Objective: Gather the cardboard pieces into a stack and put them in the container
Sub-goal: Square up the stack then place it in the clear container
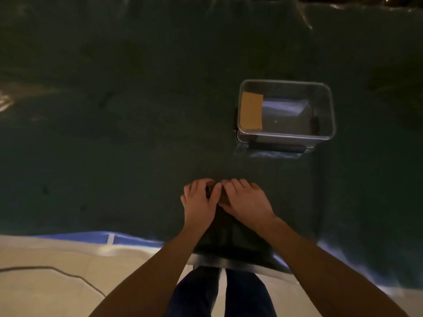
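Both hands sit together at lower centre of the frame, on the dark green table [114, 133]. The left hand [199, 202] and the right hand [247, 202] are curled, fingers bent down, closing from either side on a small dark brown object [211, 191] between them. Only a sliver of this object shows between the thumbs; it appears to be cardboard, but its shape and thickness cannot be made out in the dim light.

The container [329, 110], a clear rectangular plastic tub with rounded corners, stands at right of centre, well apart from the hands. One tan cardboard piece [251, 113], flat and rectangular, leans against its left inner wall.

The table covering looks matte and slightly wrinkled. At the bottom of the frame, pale floor [57, 294] with a thin dark cable [68, 274] shows below the table edge.
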